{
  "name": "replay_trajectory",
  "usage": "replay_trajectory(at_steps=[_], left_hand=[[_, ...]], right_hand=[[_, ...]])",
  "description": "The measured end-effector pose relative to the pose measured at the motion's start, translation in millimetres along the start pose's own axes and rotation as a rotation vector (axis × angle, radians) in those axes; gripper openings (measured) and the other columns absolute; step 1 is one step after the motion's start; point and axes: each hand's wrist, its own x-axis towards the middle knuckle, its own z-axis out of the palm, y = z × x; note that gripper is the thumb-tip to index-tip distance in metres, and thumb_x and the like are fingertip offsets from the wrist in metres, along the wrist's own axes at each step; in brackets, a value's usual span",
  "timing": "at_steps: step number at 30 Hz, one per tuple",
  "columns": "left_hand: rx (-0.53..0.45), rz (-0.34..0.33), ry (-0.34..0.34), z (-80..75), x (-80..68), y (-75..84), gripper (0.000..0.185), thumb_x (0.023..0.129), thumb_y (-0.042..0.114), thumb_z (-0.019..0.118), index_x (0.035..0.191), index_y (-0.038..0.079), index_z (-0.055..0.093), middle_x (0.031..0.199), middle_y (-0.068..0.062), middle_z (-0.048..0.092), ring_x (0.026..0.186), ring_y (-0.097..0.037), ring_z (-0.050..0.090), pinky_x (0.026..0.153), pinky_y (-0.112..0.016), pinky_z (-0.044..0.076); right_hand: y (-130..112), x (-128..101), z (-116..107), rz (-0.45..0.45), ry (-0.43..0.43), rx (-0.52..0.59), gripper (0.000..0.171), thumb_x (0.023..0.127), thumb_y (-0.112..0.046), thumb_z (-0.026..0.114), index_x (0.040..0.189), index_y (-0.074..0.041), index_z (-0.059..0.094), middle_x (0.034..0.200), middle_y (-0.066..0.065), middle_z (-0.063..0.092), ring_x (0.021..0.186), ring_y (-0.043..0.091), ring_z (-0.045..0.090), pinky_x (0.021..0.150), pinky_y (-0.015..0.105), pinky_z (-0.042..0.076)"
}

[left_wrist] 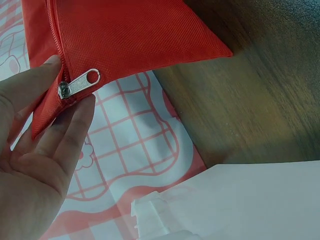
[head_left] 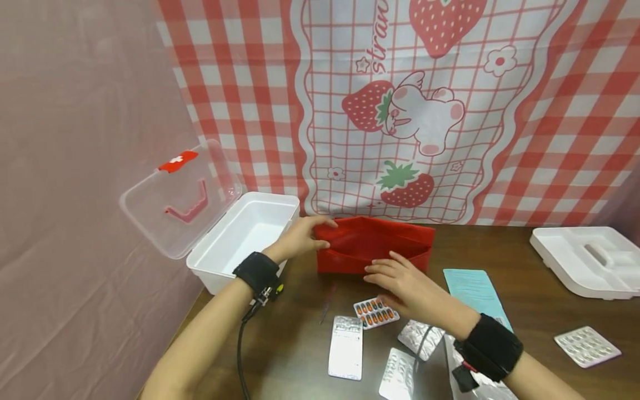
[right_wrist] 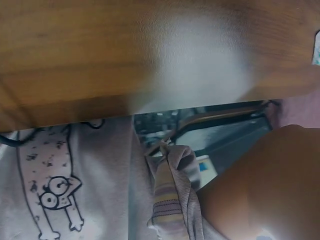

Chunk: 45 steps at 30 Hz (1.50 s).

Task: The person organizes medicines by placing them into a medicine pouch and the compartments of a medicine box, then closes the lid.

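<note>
Two hands on the red pouch [head_left: 372,244], table's 12 o'clock: left hand [head_left: 299,239] pinches the zipper [left_wrist: 79,83] end, right hand [head_left: 400,280] lies flat-fingered on front. I'd keep the fabric taut so the zipper runs smoothly.

A dark wooden table [head_left: 550,311] bears a red pouch [head_left: 375,244], blister packs [head_left: 376,313], white box [head_left: 245,239], tray [head_left: 585,261].

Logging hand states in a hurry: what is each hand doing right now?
Left hand: pinches the zip end of the red pouch.
Right hand: open, fingers resting flat on the pouch's front.
</note>
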Motion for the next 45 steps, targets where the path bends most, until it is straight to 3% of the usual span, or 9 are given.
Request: replay_trajectory(at_steps=[6,10,20,26,30,37,45], left_hand=[[0.004,-0.036,0.013,1.7,0.3,0.7,0.037,0.078,0.011,0.071,0.113,0.018,0.061,0.11,-0.001,0.062,0.067,-0.014,0.046,0.06,-0.022,0.041],[-0.002,-0.032,0.011,1.6,0.4,1.1,0.038,0.079,0.012,0.071,0.114,0.018,0.061,0.111,-0.001,0.061,0.068,-0.014,0.045,0.06,-0.022,0.04],[-0.016,-0.045,0.005,0.6,-3.3,3.2,0.039,0.079,0.01,0.07,0.116,0.017,0.059,0.112,-0.003,0.061,0.072,-0.014,0.048,0.06,-0.021,0.042],[-0.014,-0.025,0.007,1.2,-2.9,2.6,0.039,0.079,0.01,0.07,0.116,0.017,0.059,0.11,-0.003,0.061,0.069,-0.017,0.049,0.059,-0.022,0.042],[-0.004,-0.01,0.006,1.7,-3.4,1.9,0.039,0.079,0.01,0.069,0.116,0.016,0.059,0.108,-0.003,0.061,0.068,-0.02,0.049,0.058,-0.022,0.039],[-0.008,0.002,0.001,1.4,-5.2,3.8,0.039,0.079,0.009,0.07,0.116,0.013,0.058,0.09,-0.005,0.058,0.058,-0.015,0.043,0.053,-0.022,0.037],[-0.015,-0.02,-0.002,1.0,-5.3,6.0,0.038,0.079,0.01,0.069,0.116,0.015,0.058,0.1,-0.003,0.06,0.064,-0.017,0.046,0.055,-0.022,0.039]], right_hand=[[-23,4,16,-0.074,-0.209,0.056,0.044,0.072,-0.015,0.076,0.113,-0.011,0.062,0.113,0.002,0.064,0.106,0.017,0.058,0.092,0.038,0.045],[-29,2,27,-0.089,-0.281,0.053,0.045,0.072,-0.015,0.075,0.116,-0.013,0.061,0.117,0.002,0.063,0.106,0.016,0.058,0.09,0.035,0.047],[-38,0,47,-0.236,-0.286,0.011,0.063,0.067,-0.012,0.075,0.127,-0.018,0.054,0.129,0.004,0.055,0.119,0.019,0.052,0.092,0.04,0.046],[-44,-2,54,-0.259,-0.31,-0.014,0.059,0.068,-0.01,0.073,0.123,-0.023,0.057,0.128,0.0,0.056,0.118,0.016,0.053,0.089,0.043,0.047],[-45,-2,57,-0.265,-0.285,-0.033,0.053,0.068,-0.014,0.074,0.119,-0.022,0.06,0.123,-0.001,0.06,0.113,0.014,0.056,0.088,0.041,0.048],[-42,-2,60,-0.306,-0.143,-0.046,0.029,0.073,-0.019,0.07,0.101,-0.02,0.065,0.104,-0.006,0.066,0.098,0.011,0.061,0.085,0.032,0.048],[-41,1,57,-0.334,0.022,-0.117,0.014,0.074,-0.019,0.07,0.087,-0.019,0.066,0.083,-0.011,0.067,0.077,0.005,0.061,0.076,0.025,0.047]])
